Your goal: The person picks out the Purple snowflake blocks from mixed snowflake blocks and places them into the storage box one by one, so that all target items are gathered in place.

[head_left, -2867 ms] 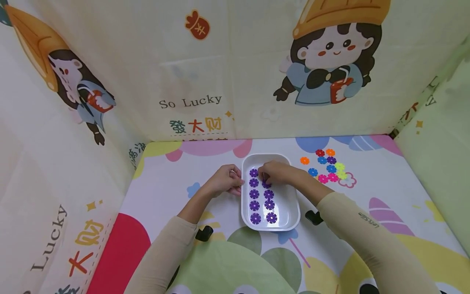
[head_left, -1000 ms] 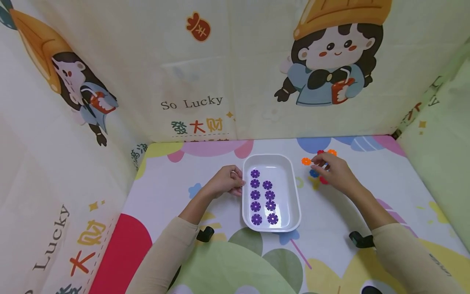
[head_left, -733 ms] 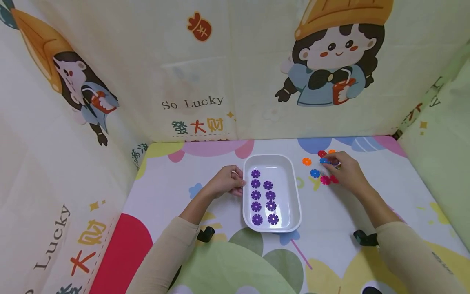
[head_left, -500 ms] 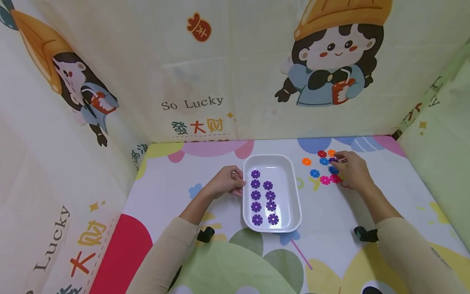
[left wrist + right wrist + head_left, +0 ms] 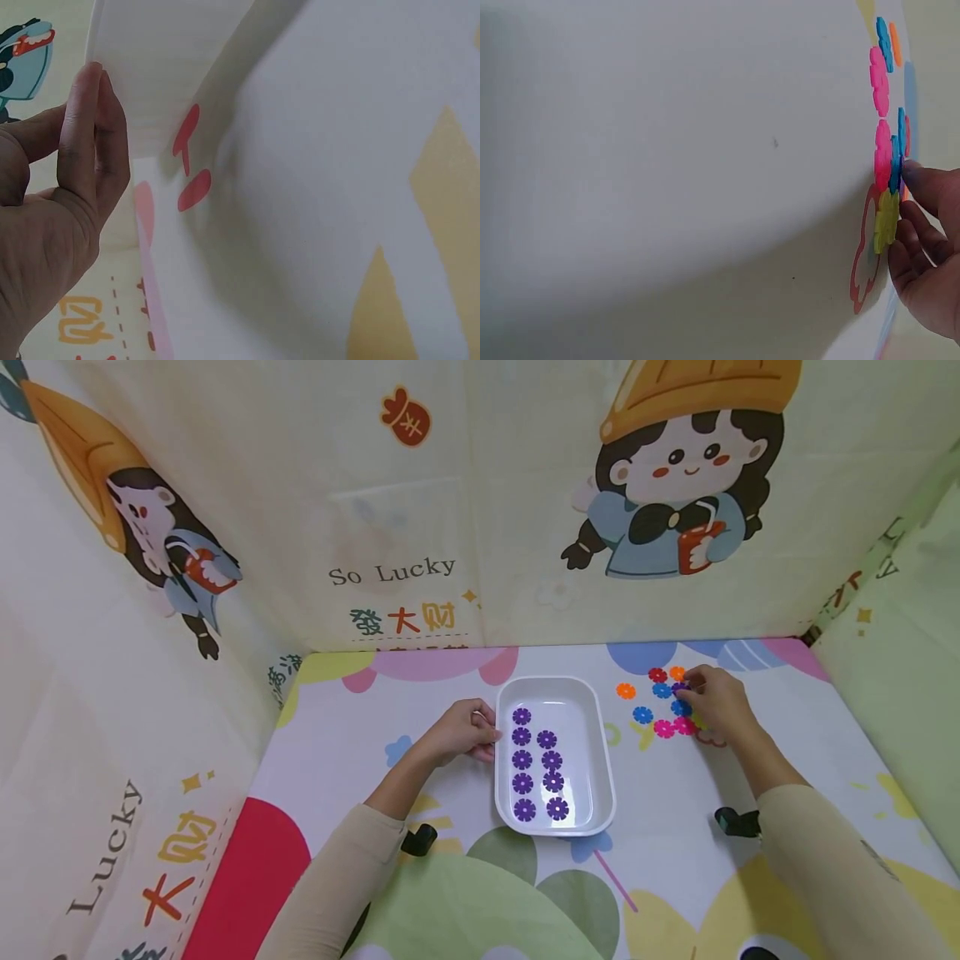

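A white tray (image 5: pixel 600 777) stands on the table with two columns of purple interlocking snowflake discs (image 5: pixel 522 760) inside; the right column is shorter. My left hand (image 5: pixel 463 727) holds the tray's left rim between thumb and fingers; the left wrist view has the fingertips against its outer wall. Right of the tray, my right hand (image 5: pixel 718 700) is at a cluster of loose discs, thumb and fingertips at a purple snowflake disc (image 5: pixel 679 688), pinching it. In the right wrist view that disc is mostly hidden behind blue and yellow discs (image 5: pixel 886 217).
Around the right hand lie a red disc (image 5: pixel 657 675), orange discs (image 5: pixel 626 691), blue discs (image 5: pixel 642 715), pink discs (image 5: pixel 663 728) and yellow ones partly covered by the hand. A printed cloth (image 5: pixel 517 543) rises behind the table's far edge.
My right hand has left the tray and moved right to the loose discs, its fingers settling at the purple one. The left hand has stayed on the tray's rim.
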Demonstrator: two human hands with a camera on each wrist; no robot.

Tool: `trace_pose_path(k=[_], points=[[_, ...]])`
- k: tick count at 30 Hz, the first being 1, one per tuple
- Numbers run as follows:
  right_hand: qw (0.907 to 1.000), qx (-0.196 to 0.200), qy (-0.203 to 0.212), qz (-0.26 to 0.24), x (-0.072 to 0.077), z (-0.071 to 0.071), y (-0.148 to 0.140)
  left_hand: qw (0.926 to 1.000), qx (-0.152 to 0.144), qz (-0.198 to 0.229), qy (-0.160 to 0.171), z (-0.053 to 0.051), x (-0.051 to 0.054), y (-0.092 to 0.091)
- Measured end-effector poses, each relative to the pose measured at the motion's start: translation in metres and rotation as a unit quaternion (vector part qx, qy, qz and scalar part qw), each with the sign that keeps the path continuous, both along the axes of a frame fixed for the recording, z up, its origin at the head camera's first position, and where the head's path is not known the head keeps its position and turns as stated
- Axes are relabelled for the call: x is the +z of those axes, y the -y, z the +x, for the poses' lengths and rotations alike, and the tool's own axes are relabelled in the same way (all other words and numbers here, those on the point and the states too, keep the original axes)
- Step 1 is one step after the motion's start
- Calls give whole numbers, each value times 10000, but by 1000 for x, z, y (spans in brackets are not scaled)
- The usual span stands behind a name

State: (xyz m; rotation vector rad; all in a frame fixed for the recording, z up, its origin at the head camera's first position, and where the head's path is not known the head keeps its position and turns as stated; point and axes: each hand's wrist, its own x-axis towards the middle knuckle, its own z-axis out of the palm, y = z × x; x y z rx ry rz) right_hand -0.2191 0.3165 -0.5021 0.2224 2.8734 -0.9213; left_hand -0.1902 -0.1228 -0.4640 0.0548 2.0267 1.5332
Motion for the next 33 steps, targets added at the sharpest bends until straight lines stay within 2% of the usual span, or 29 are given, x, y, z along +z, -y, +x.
trace_pose_path(k=[17,25,33], points=[[9995,15,310,31,1,-8,-4,10000,51,-64,46,0,0,-1],[9998,124,162,-28,2,-5,-6,9999,62,-104,59,1,1,0],[9998,61,-79,-144,-2,-2,-6,9999,33,-105,40,0,0,-1]])
